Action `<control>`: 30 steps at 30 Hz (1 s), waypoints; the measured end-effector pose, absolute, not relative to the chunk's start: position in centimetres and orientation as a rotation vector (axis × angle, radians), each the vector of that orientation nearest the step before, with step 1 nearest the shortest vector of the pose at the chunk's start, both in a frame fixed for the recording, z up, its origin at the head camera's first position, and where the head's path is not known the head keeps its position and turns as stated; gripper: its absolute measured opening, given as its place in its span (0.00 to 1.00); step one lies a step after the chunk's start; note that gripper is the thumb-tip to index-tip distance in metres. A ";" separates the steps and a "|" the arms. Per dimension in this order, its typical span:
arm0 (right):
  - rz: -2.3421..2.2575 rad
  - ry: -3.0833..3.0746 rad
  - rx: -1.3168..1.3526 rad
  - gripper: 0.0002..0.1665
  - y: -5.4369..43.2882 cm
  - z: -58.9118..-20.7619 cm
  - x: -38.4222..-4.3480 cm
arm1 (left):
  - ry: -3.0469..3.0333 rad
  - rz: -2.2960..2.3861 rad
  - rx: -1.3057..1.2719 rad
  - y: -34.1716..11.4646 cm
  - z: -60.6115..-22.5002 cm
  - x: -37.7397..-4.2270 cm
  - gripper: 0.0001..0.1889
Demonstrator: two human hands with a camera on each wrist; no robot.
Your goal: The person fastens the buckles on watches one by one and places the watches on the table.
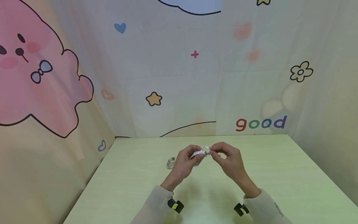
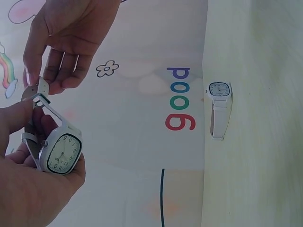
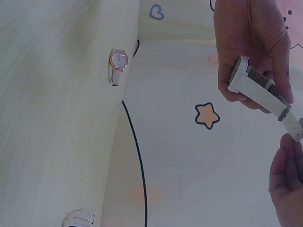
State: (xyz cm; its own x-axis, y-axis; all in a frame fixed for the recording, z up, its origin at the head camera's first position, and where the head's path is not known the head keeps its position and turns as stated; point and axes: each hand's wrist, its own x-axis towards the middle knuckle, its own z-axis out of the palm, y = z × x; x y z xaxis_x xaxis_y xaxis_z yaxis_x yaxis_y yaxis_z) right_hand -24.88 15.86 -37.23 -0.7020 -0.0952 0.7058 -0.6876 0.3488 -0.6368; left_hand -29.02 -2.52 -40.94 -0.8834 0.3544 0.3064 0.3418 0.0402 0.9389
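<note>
A white wristwatch (image 2: 61,153) with a squarish dial and white strap is up in front of me, its strap buckled into a loop. My left hand (image 1: 183,161) grips it by the case and strap, with the dial facing outward in the left wrist view. The fingertips of my right hand (image 1: 227,158) pinch the free end of the strap (image 3: 292,126), just past the buckle (image 3: 283,114). Small holes show along that strap end. The two hands are close together over the table.
On the pale table (image 1: 134,193), a rose-gold watch (image 3: 119,59) with a round dial stands left of my left hand. Another white squarish watch (image 2: 219,90) lies to the right, mostly hidden behind my right hand in the head view. A printed curtain (image 1: 173,68) closes off the back.
</note>
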 end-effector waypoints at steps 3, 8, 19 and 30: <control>1.334 -2.072 0.685 0.08 16.0 -37.2 -24.9 | 2.255 2.056 0.755 -2.6 -40.8 -29.0 0.11; 1.290 -2.120 0.695 0.07 16.1 -37.3 -24.9 | 2.250 2.089 0.735 -2.7 -40.8 -29.0 0.11; 1.265 -2.158 0.738 0.08 15.9 -37.3 -24.8 | 2.262 2.095 0.705 -2.6 -40.9 -28.9 0.12; 1.244 -2.146 0.751 0.12 16.5 -39.6 -27.0 | 2.256 2.071 0.719 -2.6 -41.0 -29.0 0.14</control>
State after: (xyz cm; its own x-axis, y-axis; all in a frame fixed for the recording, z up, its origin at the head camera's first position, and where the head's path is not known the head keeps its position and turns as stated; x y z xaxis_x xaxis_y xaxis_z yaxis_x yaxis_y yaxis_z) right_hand -27.05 16.47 -39.61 -0.6973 -0.1937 0.6901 -0.6952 0.4175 -0.5852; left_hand -29.02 -2.56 -41.04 -0.8955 0.3250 0.3042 0.3308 0.0285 0.9433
